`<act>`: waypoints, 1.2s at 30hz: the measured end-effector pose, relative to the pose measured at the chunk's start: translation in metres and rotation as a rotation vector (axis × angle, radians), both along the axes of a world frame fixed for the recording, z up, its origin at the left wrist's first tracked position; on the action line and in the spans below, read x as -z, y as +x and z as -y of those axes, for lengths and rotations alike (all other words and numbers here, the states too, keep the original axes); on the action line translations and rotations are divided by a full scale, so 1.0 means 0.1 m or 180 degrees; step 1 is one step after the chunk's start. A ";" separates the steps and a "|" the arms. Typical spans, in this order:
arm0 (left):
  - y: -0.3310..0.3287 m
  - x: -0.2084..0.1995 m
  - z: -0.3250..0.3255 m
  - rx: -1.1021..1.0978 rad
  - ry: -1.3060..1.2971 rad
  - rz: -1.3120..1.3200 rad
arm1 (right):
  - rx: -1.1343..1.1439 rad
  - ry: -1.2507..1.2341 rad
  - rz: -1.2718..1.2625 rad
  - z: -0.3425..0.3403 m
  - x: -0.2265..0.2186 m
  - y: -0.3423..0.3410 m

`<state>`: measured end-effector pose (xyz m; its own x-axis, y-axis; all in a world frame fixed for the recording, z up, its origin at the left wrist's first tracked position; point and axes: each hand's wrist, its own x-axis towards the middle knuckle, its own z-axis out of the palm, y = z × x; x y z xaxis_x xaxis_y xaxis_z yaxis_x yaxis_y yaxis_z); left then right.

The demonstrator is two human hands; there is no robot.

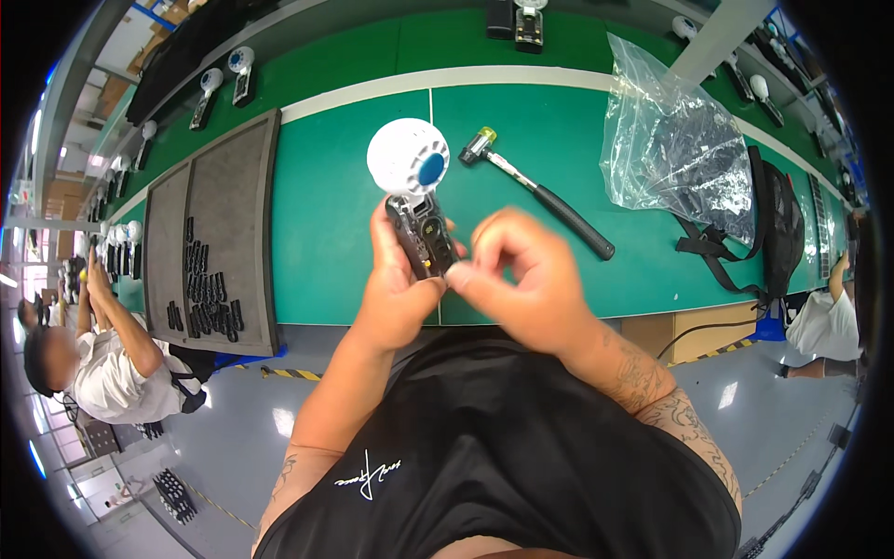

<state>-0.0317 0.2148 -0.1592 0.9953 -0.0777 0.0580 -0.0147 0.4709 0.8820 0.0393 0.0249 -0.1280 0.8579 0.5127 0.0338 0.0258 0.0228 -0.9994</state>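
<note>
Cradling the white-headed device (419,209) left of the hammer (548,199), the left hand (396,303) wraps it while the right hand (531,284) curls by its near end, pinching or not I can't tell, where a slip could jar exposed parts (430,233).

White-headed black device (422,226) in the left hand (395,291)
Right hand (533,282) at its lower end, toward the table's (326,210) near edge; a mallet (551,205) lies to the right

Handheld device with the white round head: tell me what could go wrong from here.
The left grip holds the handheld device by its dark body, below the bulky white head, so it might tip. The hammer lies beyond the right grip, which could knock it.
</note>
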 end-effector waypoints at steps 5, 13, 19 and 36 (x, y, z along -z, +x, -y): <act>0.02 -0.03 -0.07 0.1139 -0.1662 -0.0662 | -0.0135 0.1024 -0.0483 -0.05 0.03 0.20; 0.01 -0.19 0.07 0.0559 0.1090 -0.0754 | -0.0039 0.1301 -0.0911 -0.15 0.26 0.23; -0.02 -0.36 0.08 0.0604 0.1925 -0.0640 | -0.0044 0.0689 -0.0525 -0.15 0.21 0.17; -0.08 -0.30 0.10 0.0286 0.2143 -0.0537 | 0.0114 0.0326 -0.0388 -0.15 0.18 0.20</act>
